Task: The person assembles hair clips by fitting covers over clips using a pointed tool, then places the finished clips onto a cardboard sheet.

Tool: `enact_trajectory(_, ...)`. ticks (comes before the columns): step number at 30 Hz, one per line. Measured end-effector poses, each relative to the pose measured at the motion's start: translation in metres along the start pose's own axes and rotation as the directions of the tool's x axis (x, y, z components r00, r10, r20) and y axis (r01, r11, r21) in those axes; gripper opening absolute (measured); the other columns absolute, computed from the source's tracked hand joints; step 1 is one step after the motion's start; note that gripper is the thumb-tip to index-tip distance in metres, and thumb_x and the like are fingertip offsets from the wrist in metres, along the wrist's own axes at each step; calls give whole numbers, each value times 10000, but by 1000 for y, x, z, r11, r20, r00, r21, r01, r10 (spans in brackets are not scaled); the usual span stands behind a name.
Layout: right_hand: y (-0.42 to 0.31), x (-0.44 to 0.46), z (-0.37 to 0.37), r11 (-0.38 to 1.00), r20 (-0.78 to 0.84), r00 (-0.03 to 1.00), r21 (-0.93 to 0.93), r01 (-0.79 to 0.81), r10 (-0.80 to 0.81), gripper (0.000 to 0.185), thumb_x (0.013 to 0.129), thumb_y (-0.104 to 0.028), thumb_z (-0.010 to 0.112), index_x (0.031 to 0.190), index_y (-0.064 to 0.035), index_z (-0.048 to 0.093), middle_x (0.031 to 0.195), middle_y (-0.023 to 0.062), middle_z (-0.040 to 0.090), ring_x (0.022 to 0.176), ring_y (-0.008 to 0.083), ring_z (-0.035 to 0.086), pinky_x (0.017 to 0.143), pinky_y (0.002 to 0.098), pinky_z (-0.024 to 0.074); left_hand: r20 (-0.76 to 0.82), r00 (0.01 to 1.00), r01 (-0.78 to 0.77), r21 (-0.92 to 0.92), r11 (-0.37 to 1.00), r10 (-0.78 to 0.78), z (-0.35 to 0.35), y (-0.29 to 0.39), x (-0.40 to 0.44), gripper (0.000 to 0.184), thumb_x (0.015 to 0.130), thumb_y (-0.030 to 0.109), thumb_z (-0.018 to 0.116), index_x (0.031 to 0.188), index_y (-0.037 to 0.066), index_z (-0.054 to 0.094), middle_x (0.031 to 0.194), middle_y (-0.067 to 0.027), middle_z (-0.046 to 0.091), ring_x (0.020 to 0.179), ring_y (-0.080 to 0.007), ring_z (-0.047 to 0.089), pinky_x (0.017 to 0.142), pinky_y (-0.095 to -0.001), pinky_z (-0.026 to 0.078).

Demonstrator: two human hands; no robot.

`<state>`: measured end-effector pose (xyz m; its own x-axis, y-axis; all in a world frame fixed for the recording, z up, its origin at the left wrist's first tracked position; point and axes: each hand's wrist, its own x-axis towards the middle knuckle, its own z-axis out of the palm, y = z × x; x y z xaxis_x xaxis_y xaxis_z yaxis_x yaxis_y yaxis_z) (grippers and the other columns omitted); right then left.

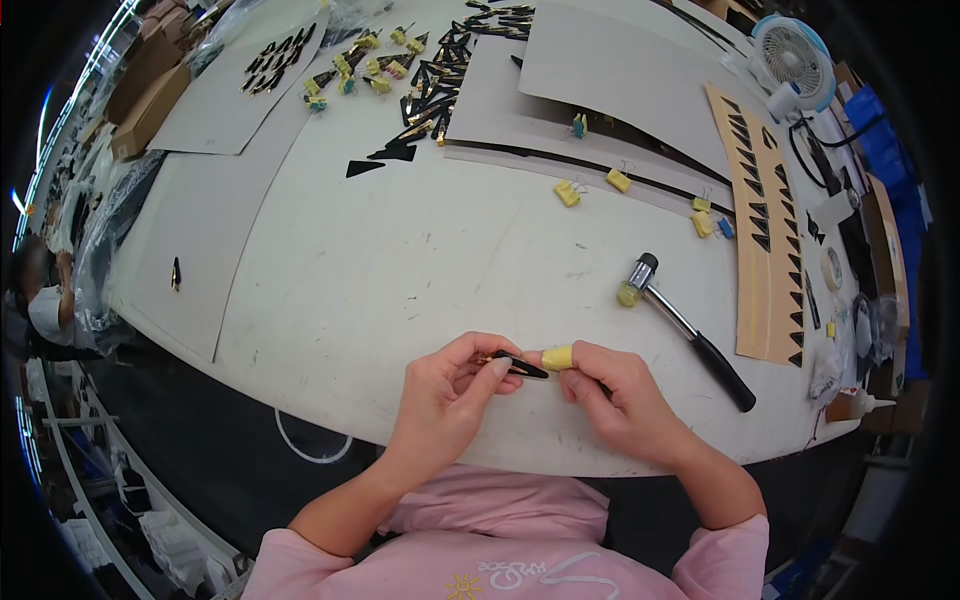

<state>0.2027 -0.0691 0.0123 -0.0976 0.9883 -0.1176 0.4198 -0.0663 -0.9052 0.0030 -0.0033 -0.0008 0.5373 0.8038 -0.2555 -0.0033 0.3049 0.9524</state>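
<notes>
Near the table's front edge, my left hand (450, 382) pinches a slim black triangular clip (527, 368) with a gold-coloured end between thumb and fingers. My right hand (610, 390) is beside it, with a yellow wrap (557, 358) round its index finger. That fingertip reaches the clip and my left fingers. The other right fingers are curled, and a small dark thing shows among them, too hidden to name. To the right lies a mallet (672, 312) with a black handle and one yellowish face.
Black-and-gold clips (435, 90) are heaped at the back, near yellow binder clips (378, 84). Grey boards (630, 75) lie behind the mallet. A tan strip (768, 300) bears black triangles. A fan (793, 55) stands at back right. Another person (50, 300) is at far left.
</notes>
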Motion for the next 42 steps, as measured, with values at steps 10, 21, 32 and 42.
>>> enact_trajectory(10, 5, -1, 3, 982, -172, 970, -103, 156, -172, 304, 892, 25, 568, 1161, -57, 686, 778, 86, 523, 582, 206, 493, 545, 299, 401, 6, 999, 33, 20, 999, -34, -2, 0, 1, 181, 984, 11, 526, 1125, -78, 597, 1042, -130, 680, 922, -153, 684, 844, -262, 566)
enact_trajectory(21, 7, 0, 11, 965, -163, 965, -198, 171, -205, 324, 842, 85, 594, 1123, -44, 691, 781, 78, 540, 651, 182, 510, 559, 292, 407, 36, 999, 21, -2, 1000, -21, -5, 0, 2, 210, 1003, 45, 494, 1123, -80, 613, 1009, -117, 699, 929, -127, 679, 857, -242, 544)
enact_trajectory(32, -2, 0, 4, 803, -118, 923, -540, 251, -367, 291, 720, 54, 647, 971, -90, 667, 838, 53, 531, 583, 198, 543, 483, 327, 441, 34, 999, 23, 9, 1000, -23, -3, 2, 1, 205, 996, 31, 504, 1121, -88, 616, 1036, -123, 695, 925, -138, 680, 857, -250, 550)
enact_trajectory(42, -3, 2, 2, 995, -156, 984, 40, 90, -83, 347, 869, 64, 546, 1165, -54, 684, 722, 66, 489, 609, 171, 459, 562, 284, 377, 33, 998, 44, 43, 998, -45, -4, 3, 3, 204, 995, 36, 521, 1133, -85, 609, 1035, -119, 684, 927, -140, 679, 849, -242, 553)
